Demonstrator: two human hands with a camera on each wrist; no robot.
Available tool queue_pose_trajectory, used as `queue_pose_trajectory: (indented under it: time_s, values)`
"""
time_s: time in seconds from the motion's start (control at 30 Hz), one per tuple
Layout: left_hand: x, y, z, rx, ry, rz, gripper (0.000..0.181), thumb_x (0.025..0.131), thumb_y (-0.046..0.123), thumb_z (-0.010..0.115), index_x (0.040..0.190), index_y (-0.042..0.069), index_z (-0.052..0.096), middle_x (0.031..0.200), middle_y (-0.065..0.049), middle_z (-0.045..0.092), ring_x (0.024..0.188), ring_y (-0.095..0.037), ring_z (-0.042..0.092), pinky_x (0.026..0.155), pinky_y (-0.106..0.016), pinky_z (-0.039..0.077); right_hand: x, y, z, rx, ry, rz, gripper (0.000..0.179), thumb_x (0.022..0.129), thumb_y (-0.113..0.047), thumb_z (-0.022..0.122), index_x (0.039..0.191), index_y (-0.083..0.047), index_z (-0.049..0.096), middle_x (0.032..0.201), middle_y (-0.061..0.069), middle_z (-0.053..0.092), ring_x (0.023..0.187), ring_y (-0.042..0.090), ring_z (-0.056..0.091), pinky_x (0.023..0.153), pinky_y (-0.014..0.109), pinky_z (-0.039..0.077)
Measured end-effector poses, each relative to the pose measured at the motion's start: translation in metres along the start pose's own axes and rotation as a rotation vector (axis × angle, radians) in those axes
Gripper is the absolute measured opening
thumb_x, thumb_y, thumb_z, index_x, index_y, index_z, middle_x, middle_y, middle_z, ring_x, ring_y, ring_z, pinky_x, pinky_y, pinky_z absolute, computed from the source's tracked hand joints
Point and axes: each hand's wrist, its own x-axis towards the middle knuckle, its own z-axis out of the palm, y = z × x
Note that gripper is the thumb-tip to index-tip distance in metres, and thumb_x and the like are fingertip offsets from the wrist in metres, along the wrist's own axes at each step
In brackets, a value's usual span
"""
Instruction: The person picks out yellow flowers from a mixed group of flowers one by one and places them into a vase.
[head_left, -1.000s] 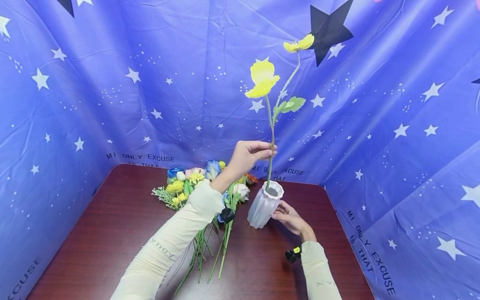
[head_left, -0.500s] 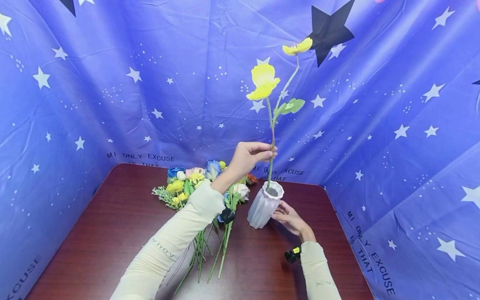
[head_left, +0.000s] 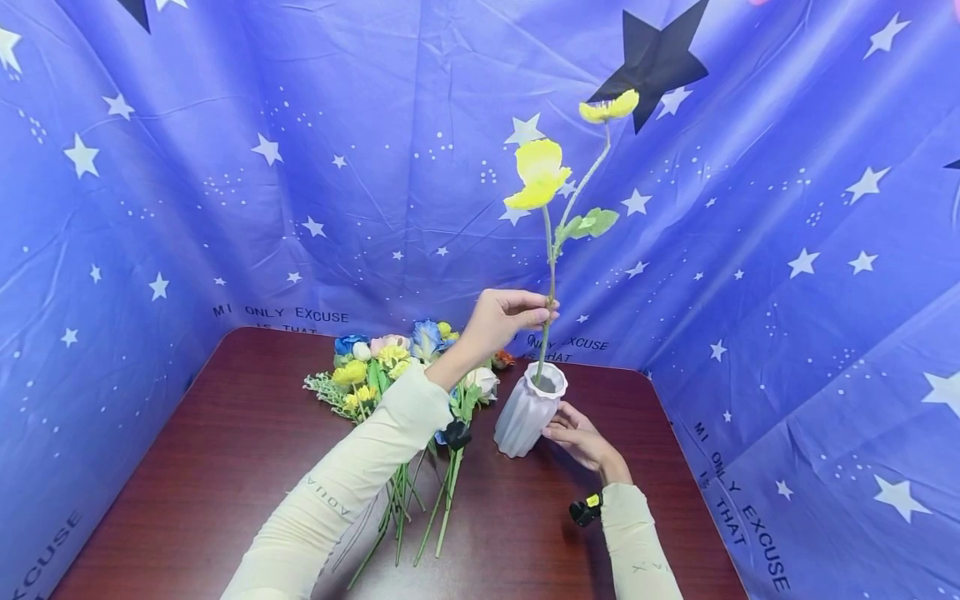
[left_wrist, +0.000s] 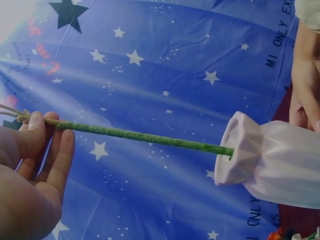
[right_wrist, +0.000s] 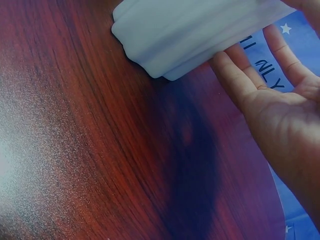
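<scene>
Yellow blooms [head_left: 538, 177], blue star-patterned backdrop [head_left: 375, 208]

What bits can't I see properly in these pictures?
Green stem's lower end: hidden inside the white vase in the head and left wrist views.
Yellow petals: past the left edge of the left wrist view.
Part of the flower pile: covered by the left sleeve in the head view.
The vase's mouth: cut off by the edge of the right wrist view.
</scene>
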Motion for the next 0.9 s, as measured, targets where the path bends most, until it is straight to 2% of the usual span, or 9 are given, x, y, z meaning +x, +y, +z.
queue_pose_trajectory:
  time_s: [0.1, 0.3, 0.43, 0.63, 0.77, 0.9]
  values:
    - [-0.001, 0.000, 0.001, 0.010, -0.018, -0.022, 0.025, 0.094, -0.006, 0.066, 0.118, -0.013, 0.069, 0.115, -0.031, 0.071, 0.107, -0.044, 0.071, 0.088, -0.040, 0.063, 0.000, -0.001, 0.000, -0.010, 0.006, 0.004, 0.051, 0.095, 0.020, 0.046, 0.123, -0.022, 0.053, 0.117, -0.005, 0.067, 0.105, 0.007, 0.067, 0.096, 0.026, 0.055]
    - [-0.002, -0.004, 0.002, 0.021, -0.059, -0.040, 0.025, 0.095, -0.006, 0.064, 0.118, -0.014, 0.068, 0.116, -0.031, 0.070, 0.110, -0.046, 0.069, 0.090, -0.039, 0.063, -0.002, -0.002, 0.000, -0.036, -0.016, -0.017, 0.046, 0.096, 0.012, 0.053, 0.125, -0.023, 0.052, 0.118, -0.005, 0.066, 0.106, 0.007, 0.066, 0.097, 0.026, 0.054]
    - [-0.001, -0.008, 0.002, 0.057, -0.087, -0.036, 0.023, 0.097, -0.003, 0.064, 0.117, -0.012, 0.070, 0.115, -0.030, 0.071, 0.108, -0.040, 0.072, 0.090, -0.036, 0.063, -0.001, 0.000, -0.001, -0.037, -0.022, -0.024, 0.044, 0.096, 0.011, 0.056, 0.125, -0.022, 0.052, 0.119, -0.004, 0.066, 0.107, 0.008, 0.066, 0.098, 0.027, 0.054]
    - [0.000, -0.011, 0.003, 0.120, -0.100, -0.054, 0.022, 0.098, 0.002, 0.065, 0.115, -0.008, 0.072, 0.112, -0.027, 0.074, 0.103, -0.031, 0.075, 0.091, -0.039, 0.063, -0.001, 0.001, -0.001, -0.010, -0.025, -0.026, 0.049, 0.097, 0.017, 0.046, 0.123, -0.023, 0.053, 0.116, -0.005, 0.067, 0.104, 0.007, 0.067, 0.096, 0.027, 0.055]
    - [0.000, -0.011, 0.003, 0.160, -0.115, -0.073, 0.022, 0.098, 0.003, 0.066, 0.115, -0.007, 0.073, 0.110, -0.025, 0.075, 0.100, -0.029, 0.076, 0.085, -0.031, 0.064, -0.001, 0.001, 0.000, -0.004, -0.018, -0.021, 0.050, 0.097, 0.018, 0.044, 0.123, -0.023, 0.053, 0.116, -0.005, 0.067, 0.104, 0.007, 0.067, 0.096, 0.027, 0.055]
    - [0.000, -0.014, 0.003, 0.197, -0.140, -0.090, 0.021, 0.098, 0.004, 0.066, 0.114, -0.007, 0.073, 0.109, -0.024, 0.075, 0.099, -0.028, 0.076, 0.082, -0.028, 0.064, -0.002, 0.000, 0.001, -0.016, -0.009, -0.015, 0.048, 0.096, 0.016, 0.048, 0.124, -0.023, 0.053, 0.116, -0.005, 0.067, 0.105, 0.007, 0.067, 0.098, 0.028, 0.055]
